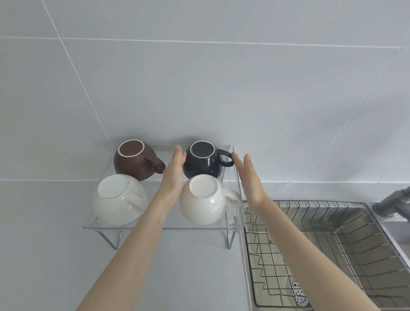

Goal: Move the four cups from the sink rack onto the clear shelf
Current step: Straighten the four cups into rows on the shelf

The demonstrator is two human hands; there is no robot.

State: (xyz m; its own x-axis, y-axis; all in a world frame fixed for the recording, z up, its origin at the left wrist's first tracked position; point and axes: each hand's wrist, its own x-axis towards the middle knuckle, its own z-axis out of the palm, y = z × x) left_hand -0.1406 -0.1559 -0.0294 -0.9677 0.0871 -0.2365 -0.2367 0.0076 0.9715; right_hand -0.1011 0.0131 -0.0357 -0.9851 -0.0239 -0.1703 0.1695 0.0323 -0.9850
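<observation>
Your left hand [175, 172] covers part of the glossy black ceramic cup [203, 161]. The grey metal tap [400, 202] and the wire sink rack [321, 251] run off the right edge, and both your forearms leave the frame at the bottom.

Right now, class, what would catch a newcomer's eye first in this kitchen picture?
Four upturned cups on the clear shelf against the wall: brown cup and black cup behind, two white cups in front. Both open hands, left hand and right hand, flank the right-hand pair, and the sink rack holds no cups.
</observation>
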